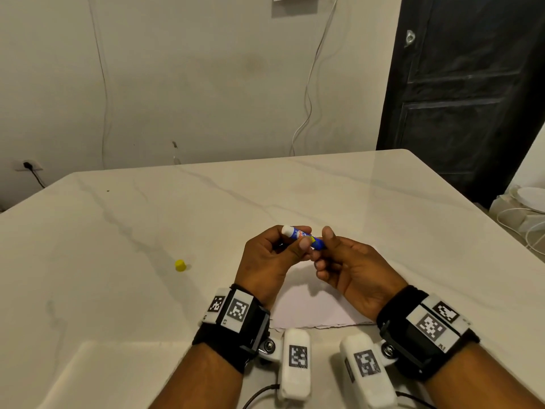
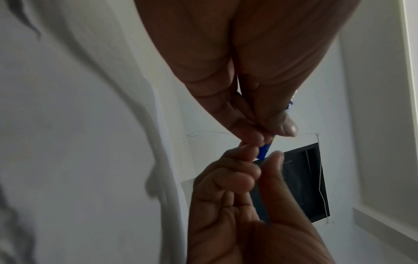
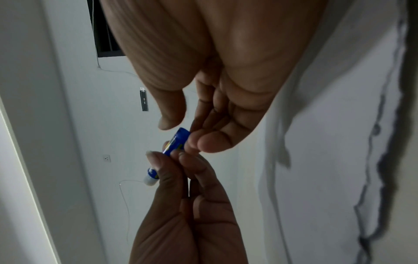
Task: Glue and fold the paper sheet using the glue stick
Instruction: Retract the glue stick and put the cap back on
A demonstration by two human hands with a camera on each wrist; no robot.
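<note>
A blue glue stick (image 1: 306,239) with its white tip bare and pointing left is held between both hands above the white paper sheet (image 1: 312,302). My left hand (image 1: 295,240) grips the barrel near the tip, thumb on the near side. Fingers and thumb of my right hand (image 1: 323,246) pinch the stick's blue base end. The right wrist view shows the glue stick (image 3: 176,141) with my right hand (image 3: 183,132) on its base and the left hand (image 3: 172,157) round the middle. The stick's yellow cap (image 1: 180,265) stands on the table to the left. My hands hide much of the sheet.
The marble table (image 1: 118,231) reaches back to a wall with hanging cables. A dark door (image 1: 460,84) stands at the right rear. White items and cords lie on the floor (image 1: 528,202) beyond the table's right edge.
</note>
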